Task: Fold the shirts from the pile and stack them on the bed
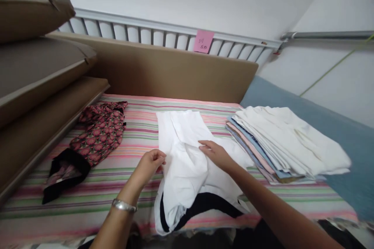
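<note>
A white garment (187,171) with a dark band along its near edge lies in front of me, partly folded, with a sleeve-like piece laid over it. At its left edge is my left hand (152,165), its fingers curled and the thumb close to the index finger. Whether cloth is caught between those fingertips is hidden. My right hand (217,155) rests over the garment's right part, fingers stretched out toward the folded piece. Nothing shows in its grasp.
A striped cloth (140,132) covers the surface. To the right is a stack of folded clothes (289,144); to the left, a crumpled patterned garment (102,132). Brown cushions (43,66) pile up at far left. A pink note (203,41) hangs on the radiator (146,35) behind a brown board (175,70).
</note>
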Action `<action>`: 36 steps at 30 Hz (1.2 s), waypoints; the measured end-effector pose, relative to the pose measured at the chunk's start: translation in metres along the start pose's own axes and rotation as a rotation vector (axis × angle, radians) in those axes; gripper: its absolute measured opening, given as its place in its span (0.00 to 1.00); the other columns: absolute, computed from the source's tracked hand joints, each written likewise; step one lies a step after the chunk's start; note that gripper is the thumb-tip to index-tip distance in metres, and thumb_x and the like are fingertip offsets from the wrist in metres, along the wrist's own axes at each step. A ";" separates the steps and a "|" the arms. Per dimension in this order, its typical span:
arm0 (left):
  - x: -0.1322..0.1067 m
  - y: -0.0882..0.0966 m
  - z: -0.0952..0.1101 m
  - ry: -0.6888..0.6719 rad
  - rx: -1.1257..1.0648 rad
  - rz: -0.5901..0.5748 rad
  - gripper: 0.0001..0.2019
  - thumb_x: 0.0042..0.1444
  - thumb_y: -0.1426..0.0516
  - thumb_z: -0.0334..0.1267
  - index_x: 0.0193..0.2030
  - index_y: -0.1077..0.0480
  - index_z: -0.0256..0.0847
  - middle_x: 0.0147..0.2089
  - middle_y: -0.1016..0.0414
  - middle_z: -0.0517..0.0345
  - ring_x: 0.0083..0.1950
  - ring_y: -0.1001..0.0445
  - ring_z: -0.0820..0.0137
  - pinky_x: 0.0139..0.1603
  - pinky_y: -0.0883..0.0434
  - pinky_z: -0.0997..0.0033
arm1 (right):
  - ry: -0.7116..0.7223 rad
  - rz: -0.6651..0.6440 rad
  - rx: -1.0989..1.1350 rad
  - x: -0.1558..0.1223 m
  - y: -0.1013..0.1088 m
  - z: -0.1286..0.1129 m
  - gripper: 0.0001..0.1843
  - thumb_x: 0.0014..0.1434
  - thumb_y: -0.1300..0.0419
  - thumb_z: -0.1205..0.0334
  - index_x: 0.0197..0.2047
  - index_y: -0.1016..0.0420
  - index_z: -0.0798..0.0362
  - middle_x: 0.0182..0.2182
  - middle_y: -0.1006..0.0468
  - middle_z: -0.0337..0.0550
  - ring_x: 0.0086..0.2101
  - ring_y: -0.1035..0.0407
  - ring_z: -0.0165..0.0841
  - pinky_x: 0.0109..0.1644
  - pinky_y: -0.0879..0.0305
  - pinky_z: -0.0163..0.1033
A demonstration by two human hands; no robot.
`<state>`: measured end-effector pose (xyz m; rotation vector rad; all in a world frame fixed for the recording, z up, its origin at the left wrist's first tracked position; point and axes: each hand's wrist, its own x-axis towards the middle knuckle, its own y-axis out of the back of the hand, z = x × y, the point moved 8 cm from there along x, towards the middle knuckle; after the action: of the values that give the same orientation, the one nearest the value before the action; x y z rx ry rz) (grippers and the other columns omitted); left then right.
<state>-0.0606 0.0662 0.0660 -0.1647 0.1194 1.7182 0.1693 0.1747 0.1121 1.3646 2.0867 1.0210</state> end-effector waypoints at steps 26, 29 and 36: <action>-0.048 -0.040 -0.019 -0.153 0.604 -0.364 0.10 0.48 0.43 0.43 0.27 0.27 0.37 0.25 0.28 0.60 0.29 0.33 0.71 0.30 0.40 0.74 | -0.241 -0.191 0.084 0.001 0.001 0.026 0.11 0.50 0.42 0.59 0.35 0.24 0.55 0.38 0.22 0.45 0.40 0.29 0.36 0.39 0.33 0.36; -0.055 -0.045 0.002 -0.233 0.803 -0.196 0.17 0.49 0.44 0.54 0.34 0.28 0.40 0.32 0.26 0.57 0.34 0.30 0.67 0.33 0.39 0.71 | -0.329 -0.097 0.043 0.001 0.000 0.040 0.17 0.55 0.47 0.53 0.41 0.27 0.55 0.42 0.24 0.48 0.38 0.29 0.35 0.32 0.35 0.34; -0.066 -0.089 0.005 -0.294 1.060 -0.162 0.15 0.51 0.45 0.44 0.45 0.34 0.40 0.43 0.26 0.50 0.43 0.27 0.60 0.40 0.34 0.66 | -0.481 -0.060 0.010 -0.004 -0.031 0.057 0.22 0.45 0.36 0.56 0.44 0.29 0.54 0.25 0.26 0.39 0.23 0.32 0.31 0.25 0.37 0.34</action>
<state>0.0366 0.0162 0.0841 0.8307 0.7464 1.3072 0.1929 0.1825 0.0522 1.3790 1.7596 0.5825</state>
